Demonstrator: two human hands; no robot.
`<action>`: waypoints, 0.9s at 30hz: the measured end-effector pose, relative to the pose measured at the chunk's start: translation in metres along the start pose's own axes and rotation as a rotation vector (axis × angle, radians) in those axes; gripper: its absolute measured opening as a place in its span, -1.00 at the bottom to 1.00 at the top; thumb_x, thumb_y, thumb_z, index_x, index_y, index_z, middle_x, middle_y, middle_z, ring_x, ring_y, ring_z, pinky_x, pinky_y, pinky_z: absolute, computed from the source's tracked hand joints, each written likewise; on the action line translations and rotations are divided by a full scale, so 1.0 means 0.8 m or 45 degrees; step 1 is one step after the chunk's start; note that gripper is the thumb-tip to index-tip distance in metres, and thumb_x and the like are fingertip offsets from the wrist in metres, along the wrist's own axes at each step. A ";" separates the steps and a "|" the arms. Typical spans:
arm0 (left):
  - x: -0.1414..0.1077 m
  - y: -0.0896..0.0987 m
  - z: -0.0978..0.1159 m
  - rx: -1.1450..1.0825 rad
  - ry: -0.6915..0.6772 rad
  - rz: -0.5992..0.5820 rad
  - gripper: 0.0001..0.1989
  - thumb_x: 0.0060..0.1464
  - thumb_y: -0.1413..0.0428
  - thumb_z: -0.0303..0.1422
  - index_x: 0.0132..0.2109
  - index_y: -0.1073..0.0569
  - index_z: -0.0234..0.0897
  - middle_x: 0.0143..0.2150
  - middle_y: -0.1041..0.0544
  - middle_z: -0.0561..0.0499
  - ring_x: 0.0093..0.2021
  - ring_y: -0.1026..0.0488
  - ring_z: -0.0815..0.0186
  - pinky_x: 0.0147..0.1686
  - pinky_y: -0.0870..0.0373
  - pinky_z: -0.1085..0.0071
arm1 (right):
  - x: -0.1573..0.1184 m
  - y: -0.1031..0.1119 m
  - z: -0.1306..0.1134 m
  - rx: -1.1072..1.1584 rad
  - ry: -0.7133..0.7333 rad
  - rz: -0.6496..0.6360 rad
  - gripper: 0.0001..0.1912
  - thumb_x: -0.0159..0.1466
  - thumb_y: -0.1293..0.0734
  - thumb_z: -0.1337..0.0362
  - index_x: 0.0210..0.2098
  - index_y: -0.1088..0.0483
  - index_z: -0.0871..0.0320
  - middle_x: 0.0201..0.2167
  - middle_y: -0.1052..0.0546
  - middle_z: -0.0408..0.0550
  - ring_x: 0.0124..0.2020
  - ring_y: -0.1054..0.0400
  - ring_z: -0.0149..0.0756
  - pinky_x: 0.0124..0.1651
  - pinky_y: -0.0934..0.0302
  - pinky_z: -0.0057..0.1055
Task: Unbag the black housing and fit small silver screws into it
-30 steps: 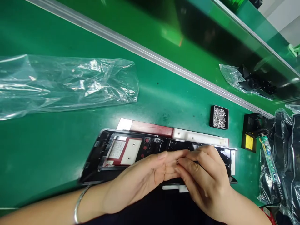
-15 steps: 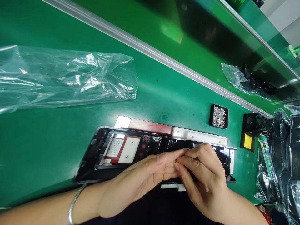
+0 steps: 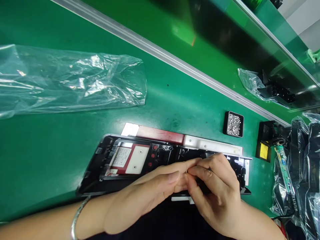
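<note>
My left hand (image 3: 150,188) is held palm-up and slightly cupped over the black plastic housing (image 3: 93,166), its fingers stretched to the right and its thumb apart. At those fingertips my right hand (image 3: 217,186) pinches with thumb and forefinger. A tiny metal piece (image 3: 186,172) glints at the pinch, too small to name surely. The housing lies open side up, with a framed opening at left showing a white label and a pale plate (image 3: 138,159). Both hands cover its middle. A red and white fixture (image 3: 162,135) runs under and behind it.
A small black tray (image 3: 235,124) of small silver screws stands behind the right hand. Clear plastic bag (image 3: 75,81) lies at left. On the right are a black stand with a yellow pad (image 3: 264,150), a green-and-clear screwdriver (image 3: 283,168) and bagged black parts (image 3: 303,166). A metal rail crosses behind.
The right thumb and forefinger have shifted slightly left at the left fingertips, and the tiny metal piece now shows. My left thumb has lifted a little. The housing has stayed put.
</note>
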State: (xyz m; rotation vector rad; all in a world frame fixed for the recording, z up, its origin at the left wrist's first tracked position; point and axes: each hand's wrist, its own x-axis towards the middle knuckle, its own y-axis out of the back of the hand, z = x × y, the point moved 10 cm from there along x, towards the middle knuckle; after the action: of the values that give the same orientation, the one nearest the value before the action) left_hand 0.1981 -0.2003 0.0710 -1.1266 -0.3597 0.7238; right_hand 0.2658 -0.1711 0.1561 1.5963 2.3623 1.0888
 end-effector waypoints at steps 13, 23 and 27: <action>-0.003 0.038 0.010 -0.165 -0.108 0.445 -0.65 0.30 -0.12 -0.18 0.11 -0.63 -0.19 0.17 -0.61 -0.03 0.27 -0.49 0.18 0.19 -0.48 0.48 | -0.001 0.017 0.006 -0.141 0.010 -0.043 -0.87 0.47 -0.29 0.61 -0.07 -0.43 0.35 -0.22 -0.40 0.00 -0.23 -0.28 -0.24 -0.13 -0.19 -0.30; -0.006 0.049 0.017 -0.152 -0.117 0.668 -0.56 0.07 -0.29 -0.09 0.00 -0.69 -0.27 0.05 -0.68 -0.11 0.20 -0.53 0.06 0.16 -0.54 0.40 | -0.017 0.019 0.028 -0.233 -0.017 -0.118 -0.83 0.49 -0.28 0.62 -0.04 -0.43 0.32 -0.20 -0.39 0.00 -0.23 -0.25 -0.20 -0.17 -0.17 -0.27; -0.007 0.049 0.016 -0.157 -0.100 0.671 -0.56 0.04 -0.32 -0.08 -0.02 -0.69 -0.25 0.03 -0.68 -0.10 0.18 -0.55 0.07 0.15 -0.55 0.42 | -0.019 0.023 0.027 -0.243 -0.024 -0.104 -0.83 0.48 -0.27 0.62 -0.05 -0.43 0.31 -0.20 -0.39 0.00 -0.23 -0.25 -0.22 -0.17 -0.17 -0.28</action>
State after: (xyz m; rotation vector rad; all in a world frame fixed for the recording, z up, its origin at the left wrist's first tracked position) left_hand 0.1732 -0.1855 0.0415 -1.3289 -0.1721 1.2240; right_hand 0.2964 -0.1689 0.1466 1.4265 2.2137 1.2339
